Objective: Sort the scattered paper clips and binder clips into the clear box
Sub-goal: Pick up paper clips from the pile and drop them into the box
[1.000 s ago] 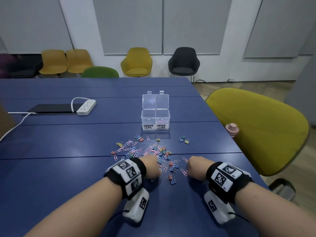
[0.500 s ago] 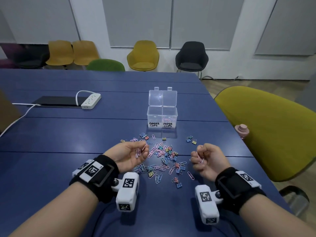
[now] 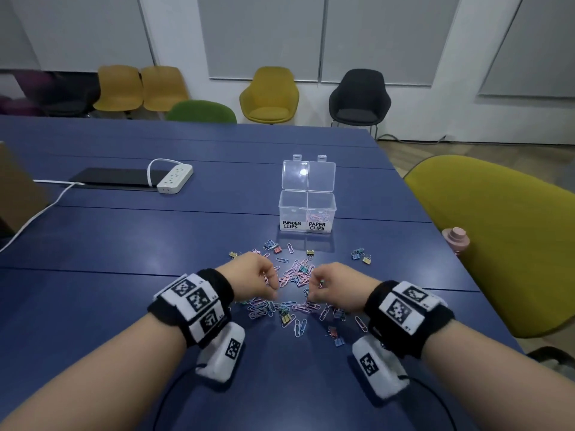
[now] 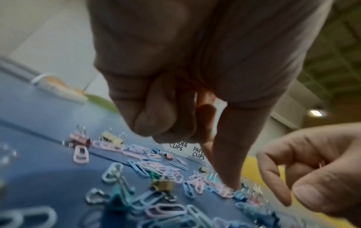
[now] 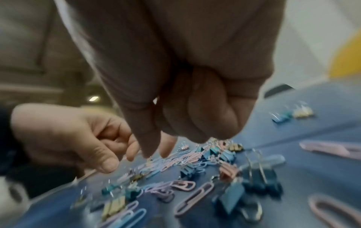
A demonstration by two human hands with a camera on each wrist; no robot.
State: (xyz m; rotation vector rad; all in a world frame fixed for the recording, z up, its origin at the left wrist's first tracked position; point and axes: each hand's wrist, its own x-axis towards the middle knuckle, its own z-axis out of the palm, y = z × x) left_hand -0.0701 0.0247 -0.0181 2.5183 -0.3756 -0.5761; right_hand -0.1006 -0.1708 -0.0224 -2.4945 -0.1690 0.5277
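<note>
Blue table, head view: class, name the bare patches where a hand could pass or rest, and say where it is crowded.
Bare: the blue table left of the left hand, and the strip between the power strip and the clear box. Crowded: the clip pile between the hands and the box, around the right hand.

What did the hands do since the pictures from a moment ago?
Both hands turned palm-down again and dropped onto the clip pile. The left hand and right hand are curled, fingertips picking among the clips. What they hold cannot be told. The clear box stayed open in its place.
</note>
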